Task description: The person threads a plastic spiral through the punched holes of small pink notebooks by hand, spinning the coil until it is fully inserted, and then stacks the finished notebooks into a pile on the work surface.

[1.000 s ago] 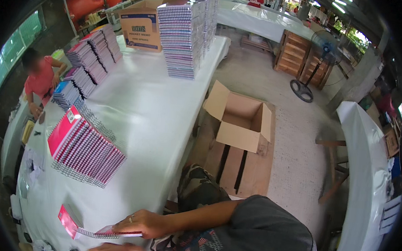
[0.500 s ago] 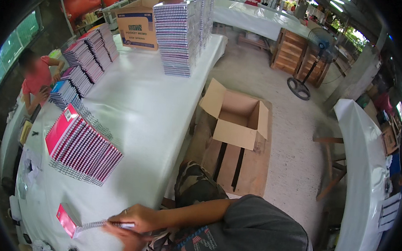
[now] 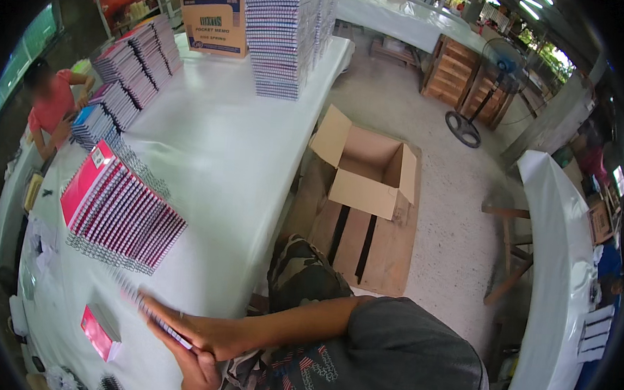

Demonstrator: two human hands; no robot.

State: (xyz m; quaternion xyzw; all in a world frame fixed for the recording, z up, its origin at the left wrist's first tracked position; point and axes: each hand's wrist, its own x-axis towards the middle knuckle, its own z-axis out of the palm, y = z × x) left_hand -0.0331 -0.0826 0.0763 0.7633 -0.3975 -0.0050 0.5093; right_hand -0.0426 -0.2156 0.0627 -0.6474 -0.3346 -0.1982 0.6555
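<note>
White plastic sheeting covered the long work table (image 3: 211,161), at whose near edge both bare hands were engaged. The right hand (image 3: 211,335) and the left hand (image 3: 195,370) were together, clamped on a thin wire-bound notebook with pale page edges (image 3: 179,338), which lay between them, the right hand on the upper side and the left beneath. The notebook was raised at the table's near edge, tilted, its wire coil pointing away toward the upper left; that end was blurred.

Just to the left of the hands, on the sheeting, lay a small paper block with a pink-red cover (image 3: 98,333). Nearer the lower edge was a black coiled item (image 3: 112,385), only partly in view. Beyond the hands stood a leaning stack of pink-red wire-bound notebooks (image 3: 129,214), apart from them. Past it were stacks with blue covers (image 3: 95,127), near a co-worker in a pinkish-red shirt (image 3: 48,107).

Farther along the table stood a tall stack of wire-bound notebooks in clear wrap (image 3: 274,45), beside a brown cardboard carton (image 3: 213,26).
</note>
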